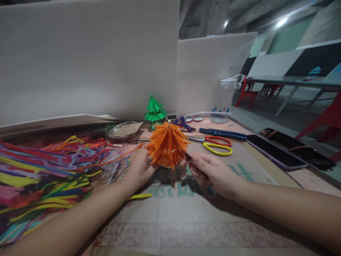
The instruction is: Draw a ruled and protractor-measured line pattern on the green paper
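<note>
An orange tiered tree of fuzzy stems (168,144) stands upright over the cardboard, with a pale tip at its top. My left hand (140,169) grips its lower left side; the fingers are partly hidden behind the orange stems. My right hand (206,170) is closed on a thin dark pointed tool (187,155), whose tip meets the tree's lower right side. Behind stands a smaller green tree (153,111). Scissors with red and yellow handles (218,149) lie just beyond my right hand.
Many coloured fuzzy stems (53,170) cover the left side. Farther back are a metal dish (124,131), a blue glue gun (183,124) and a clear bottle (223,101). A blue cutter (223,134), a phone (275,151) and a dark case (301,147) lie right.
</note>
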Demonstrator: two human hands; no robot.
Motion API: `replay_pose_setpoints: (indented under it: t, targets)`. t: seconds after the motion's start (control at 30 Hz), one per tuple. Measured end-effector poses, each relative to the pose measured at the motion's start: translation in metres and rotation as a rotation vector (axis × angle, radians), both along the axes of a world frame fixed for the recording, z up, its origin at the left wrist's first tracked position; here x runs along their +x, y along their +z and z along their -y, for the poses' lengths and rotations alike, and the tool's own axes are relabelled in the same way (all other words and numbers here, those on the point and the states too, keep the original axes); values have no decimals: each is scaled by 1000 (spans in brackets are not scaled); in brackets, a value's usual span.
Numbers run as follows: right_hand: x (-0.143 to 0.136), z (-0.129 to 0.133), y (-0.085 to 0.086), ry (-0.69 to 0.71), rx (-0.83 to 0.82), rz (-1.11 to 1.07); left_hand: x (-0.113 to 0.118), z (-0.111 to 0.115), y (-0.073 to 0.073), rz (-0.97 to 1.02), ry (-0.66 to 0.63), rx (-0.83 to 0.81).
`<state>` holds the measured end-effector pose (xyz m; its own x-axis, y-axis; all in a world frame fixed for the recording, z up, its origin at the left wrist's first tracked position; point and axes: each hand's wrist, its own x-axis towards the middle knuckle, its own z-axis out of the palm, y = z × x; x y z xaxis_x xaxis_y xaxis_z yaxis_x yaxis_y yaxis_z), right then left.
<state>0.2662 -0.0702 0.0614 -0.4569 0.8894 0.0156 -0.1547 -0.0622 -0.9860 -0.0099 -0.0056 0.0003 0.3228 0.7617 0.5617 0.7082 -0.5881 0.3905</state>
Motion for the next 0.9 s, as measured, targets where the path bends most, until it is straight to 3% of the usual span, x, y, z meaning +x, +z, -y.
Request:
replay_pose_setpoints:
  t: [0.9]
  targets:
    - [1, -1, 0, 5, -22, -13, -2, 2, 4, -146, 49, 22]
